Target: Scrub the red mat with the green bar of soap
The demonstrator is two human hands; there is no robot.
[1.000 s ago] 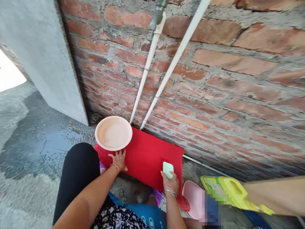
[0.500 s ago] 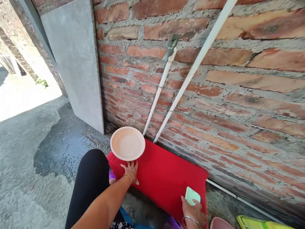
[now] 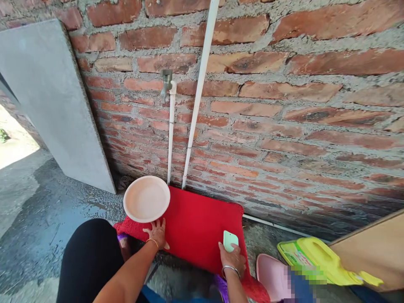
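Note:
A red cloth (image 3: 202,223) lies spread over a low surface at the foot of the brick wall. My left hand (image 3: 157,235) rests on its left part, fingers spread, just below a pale pink basin (image 3: 147,199). In my right hand (image 3: 234,259) is what looks like a pale green scrub brush (image 3: 230,240), pressed against the cloth's right part. The brush's underside is hidden.
A tap (image 3: 166,84) and white pipes (image 3: 197,90) run up the brick wall. At left leans a grey slab (image 3: 59,101) beside wet concrete. A pink tub (image 3: 272,275), a yellow detergent bottle (image 3: 315,256) and a brown board (image 3: 375,248) are at right.
The view has swung to the right, bringing the yellow bottle and brown board into sight. Both hands keep about the same places on the cloth, the right still gripping the brush.

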